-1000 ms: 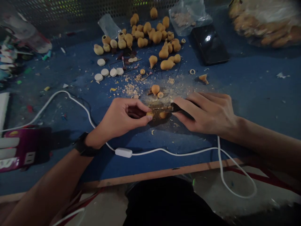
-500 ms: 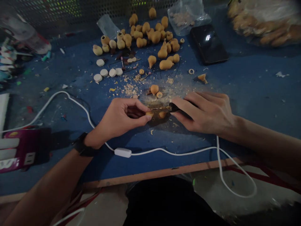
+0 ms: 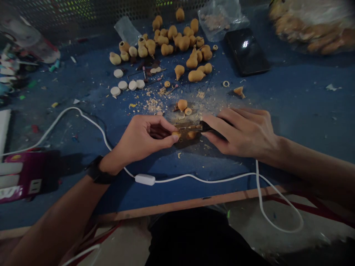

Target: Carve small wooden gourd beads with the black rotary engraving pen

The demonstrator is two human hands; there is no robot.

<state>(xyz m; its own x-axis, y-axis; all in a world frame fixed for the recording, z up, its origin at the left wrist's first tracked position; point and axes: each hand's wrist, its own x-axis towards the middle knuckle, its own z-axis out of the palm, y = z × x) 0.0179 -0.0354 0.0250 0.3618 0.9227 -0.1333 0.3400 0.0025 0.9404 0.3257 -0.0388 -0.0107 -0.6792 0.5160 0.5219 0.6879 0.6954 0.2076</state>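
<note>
Between thumb and fingertips, my left hand (image 3: 151,135) pinches a small tan gourd piece (image 3: 176,134). My right hand (image 3: 241,133) is wrapped round the black body of a corded rotary tool (image 3: 204,126), whose thin metal bit points left and meets or nearly meets the piece; exact contact is too small to tell. Under the tool lies another small gourd (image 3: 192,135), partly in shadow. Just beyond the hands sit a round gourd piece (image 3: 182,105) and a cut ring (image 3: 188,111).
Several small gourds (image 3: 183,43) cluster at the back, near white discs (image 3: 132,85) and scattered shavings (image 3: 155,105). A black phone (image 3: 246,51) lies back right, beside a bulging plastic bag (image 3: 313,29). A white cord with an inline switch (image 3: 145,180) crosses the blue table's (image 3: 172,199) front.
</note>
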